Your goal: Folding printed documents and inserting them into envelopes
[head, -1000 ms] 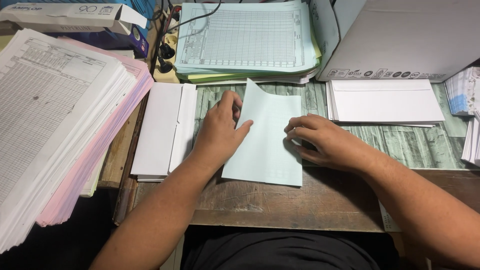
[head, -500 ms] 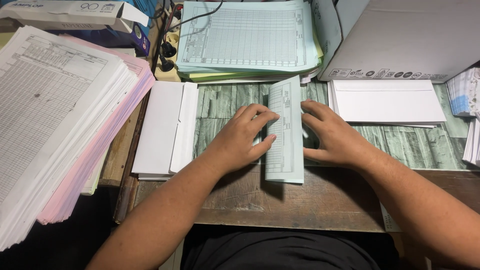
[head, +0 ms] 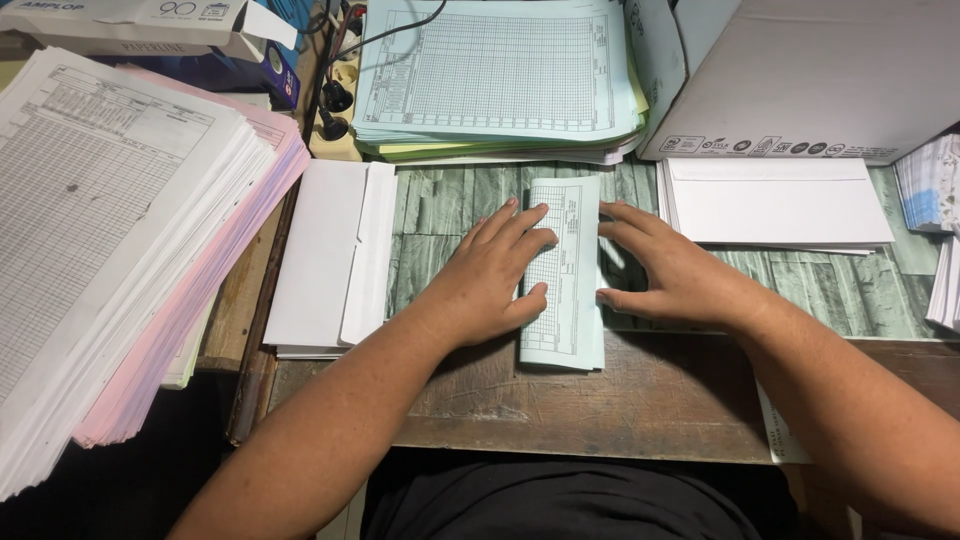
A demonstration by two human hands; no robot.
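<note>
Wooden surface (head: 620,410) carries a folded pale-green sheet (head: 565,275). Left hand (head: 490,275) spread flat, pressing its left edge; right hand (head: 670,270) flat, fingers touching its right edge.

Bare desk strip between the white envelope pile (head: 325,255) and the folded green sheet (head: 563,275); passage blocked rearward by the stacked green forms (head: 495,80), on the right by the cardboard box (head: 800,75) and envelopes (head: 775,200)

a pale green sheet (head: 566,275) printed with a grid lies folded into a narrow upright strip, flat across the seam between the green tabletop and the bare wood.
</note>
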